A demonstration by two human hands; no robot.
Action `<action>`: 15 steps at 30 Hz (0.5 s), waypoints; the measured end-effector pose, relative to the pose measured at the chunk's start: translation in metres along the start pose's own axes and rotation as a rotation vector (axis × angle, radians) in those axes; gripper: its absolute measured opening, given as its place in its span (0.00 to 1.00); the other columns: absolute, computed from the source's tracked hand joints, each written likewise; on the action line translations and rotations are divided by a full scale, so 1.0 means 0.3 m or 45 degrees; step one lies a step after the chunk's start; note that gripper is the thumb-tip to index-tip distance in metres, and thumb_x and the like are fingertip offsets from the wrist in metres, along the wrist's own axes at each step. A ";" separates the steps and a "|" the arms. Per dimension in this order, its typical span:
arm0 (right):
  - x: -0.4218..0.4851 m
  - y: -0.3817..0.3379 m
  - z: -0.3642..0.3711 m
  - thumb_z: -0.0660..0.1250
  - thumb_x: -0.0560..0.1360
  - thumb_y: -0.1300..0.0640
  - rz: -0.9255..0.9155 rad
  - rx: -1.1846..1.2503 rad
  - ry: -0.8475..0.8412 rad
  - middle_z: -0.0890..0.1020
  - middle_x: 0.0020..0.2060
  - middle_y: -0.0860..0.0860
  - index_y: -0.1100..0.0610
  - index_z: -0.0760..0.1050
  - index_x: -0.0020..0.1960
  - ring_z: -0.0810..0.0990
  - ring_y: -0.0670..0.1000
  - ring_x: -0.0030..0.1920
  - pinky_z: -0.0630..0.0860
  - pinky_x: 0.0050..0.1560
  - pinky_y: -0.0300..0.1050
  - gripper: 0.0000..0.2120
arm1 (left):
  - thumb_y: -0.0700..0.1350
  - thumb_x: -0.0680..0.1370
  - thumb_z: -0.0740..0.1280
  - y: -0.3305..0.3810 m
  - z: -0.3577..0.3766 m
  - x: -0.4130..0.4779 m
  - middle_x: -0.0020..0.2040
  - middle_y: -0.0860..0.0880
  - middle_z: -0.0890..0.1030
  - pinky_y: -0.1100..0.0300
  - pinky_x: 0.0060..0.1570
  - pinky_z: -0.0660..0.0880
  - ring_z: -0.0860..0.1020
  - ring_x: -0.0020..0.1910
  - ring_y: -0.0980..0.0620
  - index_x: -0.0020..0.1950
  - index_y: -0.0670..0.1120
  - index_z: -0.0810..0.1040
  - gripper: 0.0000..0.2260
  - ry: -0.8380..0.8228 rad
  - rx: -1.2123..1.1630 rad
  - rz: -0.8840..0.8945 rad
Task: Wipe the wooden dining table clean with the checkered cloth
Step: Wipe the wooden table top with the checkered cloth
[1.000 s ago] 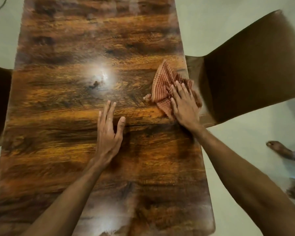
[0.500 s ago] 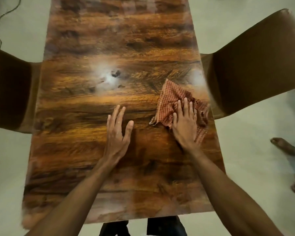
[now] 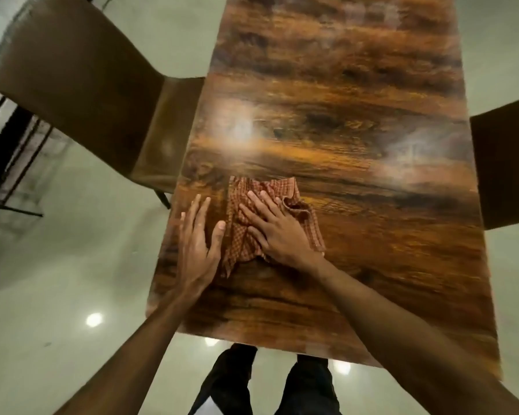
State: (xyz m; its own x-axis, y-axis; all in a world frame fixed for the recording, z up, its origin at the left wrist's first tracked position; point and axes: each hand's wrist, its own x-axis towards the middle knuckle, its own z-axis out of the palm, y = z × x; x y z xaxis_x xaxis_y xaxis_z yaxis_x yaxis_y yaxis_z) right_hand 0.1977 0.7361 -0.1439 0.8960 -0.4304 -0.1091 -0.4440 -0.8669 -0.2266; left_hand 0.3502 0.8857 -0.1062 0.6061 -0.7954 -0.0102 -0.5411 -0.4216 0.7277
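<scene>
Mid-wipe. Right hand (image 3: 282, 232) flat, fingers spread, pressing bunched checkered cloth (image 3: 240, 235) onto worktop (image 3: 357, 145) near left edge. Left hand (image 3: 197, 244) open, palm down just beside cloth, grasping nothing. Hazy patches farther up, possibly glare. Next: sweep toward far end.

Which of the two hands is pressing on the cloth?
The right hand, flat on the checkered cloth; the left hand lies on bare table beside it.
</scene>
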 end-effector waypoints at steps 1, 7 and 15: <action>0.051 -0.006 -0.003 0.49 0.86 0.43 -0.003 0.005 -0.006 0.54 0.84 0.51 0.48 0.57 0.84 0.50 0.55 0.84 0.49 0.83 0.56 0.27 | 0.60 0.83 0.53 -0.030 -0.030 -0.013 0.82 0.54 0.58 0.46 0.80 0.50 0.53 0.80 0.57 0.80 0.53 0.60 0.26 0.016 0.010 -0.038; 0.365 -0.097 -0.023 0.47 0.87 0.44 0.272 0.073 -0.001 0.48 0.85 0.51 0.47 0.51 0.85 0.44 0.58 0.84 0.44 0.83 0.60 0.27 | 0.61 0.83 0.52 -0.185 -0.151 -0.103 0.82 0.53 0.56 0.48 0.80 0.47 0.50 0.79 0.61 0.81 0.53 0.58 0.27 0.091 -0.011 -0.185; 0.165 -0.461 0.106 0.48 0.86 0.44 -0.317 -0.040 -0.103 0.52 0.85 0.50 0.49 0.54 0.84 0.47 0.54 0.84 0.48 0.83 0.57 0.28 | 0.60 0.83 0.52 -0.245 -0.234 -0.244 0.82 0.51 0.58 0.47 0.80 0.49 0.53 0.81 0.57 0.80 0.51 0.59 0.27 0.256 -0.035 -0.296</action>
State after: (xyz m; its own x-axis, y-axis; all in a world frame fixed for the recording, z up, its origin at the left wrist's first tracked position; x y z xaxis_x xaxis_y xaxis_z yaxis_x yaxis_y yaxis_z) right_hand 0.3035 0.8428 -0.1488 0.9744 -0.1822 -0.1313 -0.2084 -0.9515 -0.2261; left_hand 0.3866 1.0056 -0.1107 0.8165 -0.5756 -0.0447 -0.3600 -0.5682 0.7400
